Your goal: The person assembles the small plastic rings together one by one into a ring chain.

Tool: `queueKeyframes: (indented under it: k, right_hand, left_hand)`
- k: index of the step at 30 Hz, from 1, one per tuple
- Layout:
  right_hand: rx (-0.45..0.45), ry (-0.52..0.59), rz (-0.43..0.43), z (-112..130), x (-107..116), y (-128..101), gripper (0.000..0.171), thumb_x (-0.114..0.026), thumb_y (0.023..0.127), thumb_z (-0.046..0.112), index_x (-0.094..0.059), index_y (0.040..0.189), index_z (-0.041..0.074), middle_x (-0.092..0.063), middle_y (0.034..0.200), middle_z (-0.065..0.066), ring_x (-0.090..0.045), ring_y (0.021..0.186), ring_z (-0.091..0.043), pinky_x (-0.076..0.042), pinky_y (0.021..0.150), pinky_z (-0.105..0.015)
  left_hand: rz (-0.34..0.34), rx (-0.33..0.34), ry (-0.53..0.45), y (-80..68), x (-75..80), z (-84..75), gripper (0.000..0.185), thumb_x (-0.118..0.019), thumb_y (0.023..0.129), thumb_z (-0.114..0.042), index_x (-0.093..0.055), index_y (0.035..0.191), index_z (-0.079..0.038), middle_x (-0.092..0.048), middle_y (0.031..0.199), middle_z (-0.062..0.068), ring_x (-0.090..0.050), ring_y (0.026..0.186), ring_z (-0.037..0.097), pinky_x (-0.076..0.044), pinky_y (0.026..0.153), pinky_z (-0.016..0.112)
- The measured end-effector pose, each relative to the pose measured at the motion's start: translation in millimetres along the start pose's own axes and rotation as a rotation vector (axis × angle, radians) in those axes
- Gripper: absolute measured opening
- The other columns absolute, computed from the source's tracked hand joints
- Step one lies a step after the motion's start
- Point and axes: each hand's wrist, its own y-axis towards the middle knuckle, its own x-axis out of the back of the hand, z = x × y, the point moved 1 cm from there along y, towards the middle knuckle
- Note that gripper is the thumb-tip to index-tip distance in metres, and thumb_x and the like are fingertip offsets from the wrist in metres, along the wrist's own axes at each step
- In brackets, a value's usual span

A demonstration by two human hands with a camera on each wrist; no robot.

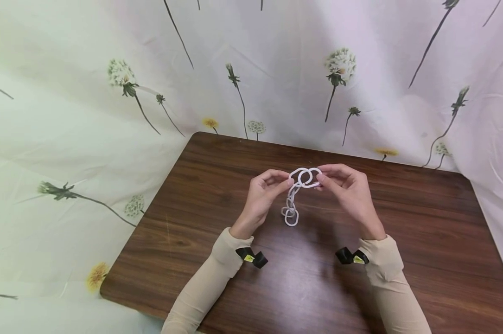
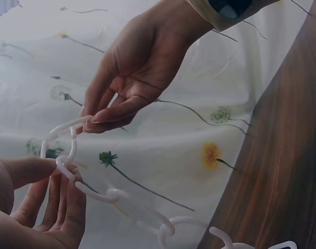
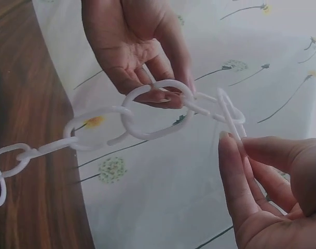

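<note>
Two bare hands meet above the dark brown wood-grain table, sharing one chain of white oval plastic links. The left hand pinches a link near the top of the chain between thumb and fingertips, and the right hand pinches the neighbouring top link in the same way, so the two uppermost ovals sit side by side and overlapping between the fingertips. Holding adjoining links apart like this seems to keep their joint exposed and steady, judging by how the ovals cross in the right wrist view. Below the grip, the remaining links hang slack and trail down, the lowest ones lying at or just above the tabletop (contact is hard to tell from overhead). Both forearms wear beige sleeves, each with a small black strap at the cuff, and they angle inward from the near edge of the table, which brings the work to the middle of the view. Behind the table hangs a pale cloth printed with dandelions.
</note>
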Motion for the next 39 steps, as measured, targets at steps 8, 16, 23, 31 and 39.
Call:
queueKeyframes:
  k: [8, 16, 23, 31, 39]
  right_hand:
    - [0.005, 0.055, -0.033, 10.5, 4.0, 3.8, 0.028, -0.07, 0.087, 0.0, -0.063, 0.113, -0.01, -0.072, 0.091, -0.007, -0.073, 0.074, -0.012, -0.062, 0.072, -0.03]
    - [-0.007, 0.071, -0.045, 17.4, 5.5, 4.7, 0.03, -0.07, 0.087, 0.0, -0.063, 0.115, -0.01, -0.072, 0.092, -0.007, -0.074, 0.075, -0.013, -0.062, 0.074, -0.034]
    - [0.014, 0.071, -0.022, 27.7, 4.5, 7.3, 0.032, -0.07, 0.087, -0.002, -0.061, 0.116, -0.011, -0.07, 0.092, -0.008, -0.074, 0.075, -0.014, -0.061, 0.076, -0.037]
    - [0.046, 0.094, -0.019, 37.2, 5.0, 11.5, 0.031, -0.068, 0.087, -0.005, -0.058, 0.114, -0.014, -0.069, 0.093, -0.007, -0.073, 0.075, -0.014, -0.062, 0.074, -0.032]
    - [0.06, 0.099, -0.025, 45.6, 4.9, 12.6, 0.03, -0.068, 0.087, -0.006, -0.059, 0.114, -0.014, -0.068, 0.092, -0.008, -0.072, 0.074, -0.014, -0.063, 0.073, -0.032]
  left_hand:
    - [-0.003, 0.001, 0.002, 0.1, 1.1, -1.0, 0.015, -0.073, 0.084, 0.0, -0.069, 0.097, -0.008, -0.073, 0.087, -0.004, -0.067, 0.079, 0.007, -0.056, 0.079, 0.021]
    - [-0.009, 0.016, -0.001, -1.2, 0.4, 0.1, 0.015, -0.072, 0.084, 0.001, -0.067, 0.098, -0.003, -0.072, 0.085, -0.004, -0.068, 0.079, 0.008, -0.057, 0.082, 0.022]
    - [0.011, 0.014, -0.014, 0.1, -2.0, 1.1, 0.019, -0.074, 0.084, -0.002, -0.066, 0.101, 0.002, -0.072, 0.088, -0.002, -0.068, 0.08, 0.011, -0.058, 0.08, 0.023]
    - [0.04, 0.0, -0.044, 2.3, -2.6, 3.1, 0.012, -0.072, 0.085, 0.002, -0.067, 0.095, -0.004, -0.074, 0.087, 0.002, -0.072, 0.084, 0.026, -0.058, 0.092, 0.045]
    - [0.006, 0.055, 0.01, 3.2, 5.3, 18.1, 0.021, -0.073, 0.084, 0.001, -0.065, 0.102, 0.007, -0.071, 0.087, -0.001, -0.069, 0.081, 0.014, -0.06, 0.083, 0.028]
